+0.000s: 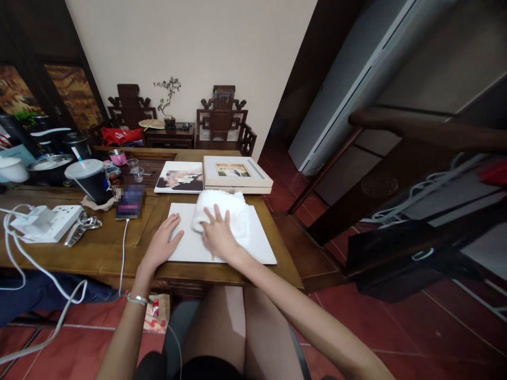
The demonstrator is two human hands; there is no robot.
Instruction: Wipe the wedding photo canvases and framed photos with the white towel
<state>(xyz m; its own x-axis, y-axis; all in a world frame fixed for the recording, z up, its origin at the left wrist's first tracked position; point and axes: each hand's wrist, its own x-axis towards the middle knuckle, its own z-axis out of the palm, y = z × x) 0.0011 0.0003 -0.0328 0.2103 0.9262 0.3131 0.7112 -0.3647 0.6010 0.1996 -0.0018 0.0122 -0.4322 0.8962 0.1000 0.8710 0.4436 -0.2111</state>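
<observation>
A flat white board (259, 248) lies on the wooden table in front of me. My left hand (161, 244) rests at its left edge, fingers stretched out and thumb apart, holding nothing. A folded white cloth (233, 208) is on top of the board. Over the cloth's lower left part is my right hand (219, 235), pressing and gripping it with bent, spread fingers; the thumb is mostly hidden. Just behind the board are a photo panel (180, 178) and a shallow pale box (237, 182) with a framed picture (233, 169) on its top.
On the left stand a dark cup with a lid (89, 182), a phone (130, 203) on a charging cable and a white power strip (59, 224) with trailing cords. The table (287, 264) ends close to the board's right side. A wooden chair (348, 184) stands at the right.
</observation>
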